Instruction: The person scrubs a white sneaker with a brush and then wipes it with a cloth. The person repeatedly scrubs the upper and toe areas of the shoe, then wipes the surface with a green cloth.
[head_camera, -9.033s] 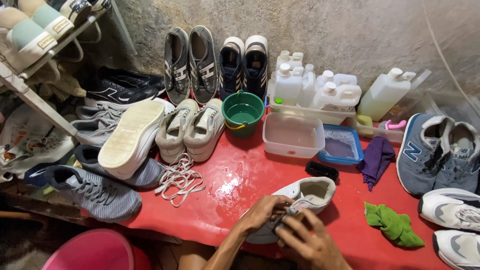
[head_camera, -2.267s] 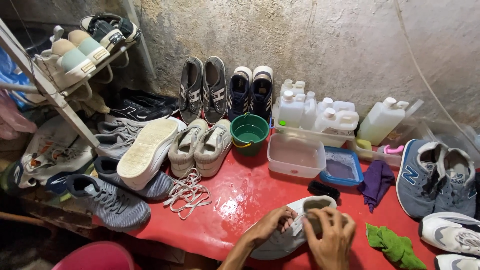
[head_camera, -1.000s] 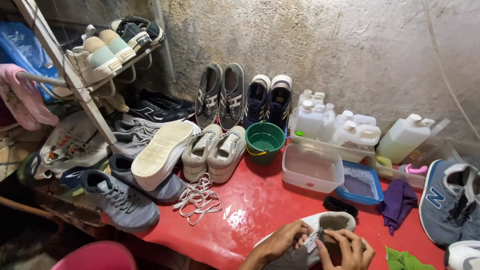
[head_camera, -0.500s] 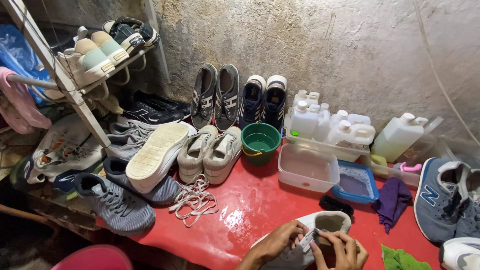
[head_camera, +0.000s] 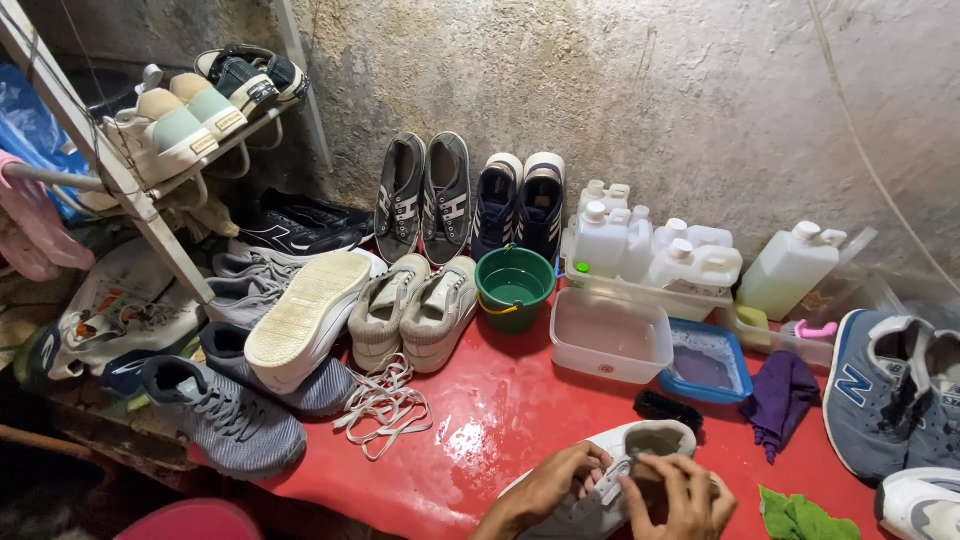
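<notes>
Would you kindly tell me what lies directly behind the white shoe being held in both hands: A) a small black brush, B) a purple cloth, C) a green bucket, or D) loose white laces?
A: the small black brush lies just behind the white shoe on the red table.

Red table covering (head_camera: 520, 400), lower centre: smooth, glossy, wet sheen. White sneaker (head_camera: 640, 450) at the bottom edge: smooth, leather-like upper, matt. Grey sneaker (head_camera: 225, 420), lower left: ribbed knit cloth. Green bucket (head_camera: 515, 285) and clear tub (head_camera: 610, 335), centre: smooth plastic, the tub translucent. White jugs (head_camera: 650, 255), right of centre: matt translucent plastic. Purple cloth (head_camera: 780, 395) and green cloth (head_camera: 800, 515), lower right: soft, napped fabric. Wall (head_camera: 650, 90), upper frame: rough, mottled plaster. Rack (head_camera: 120, 170), upper left: painted metal.
</notes>
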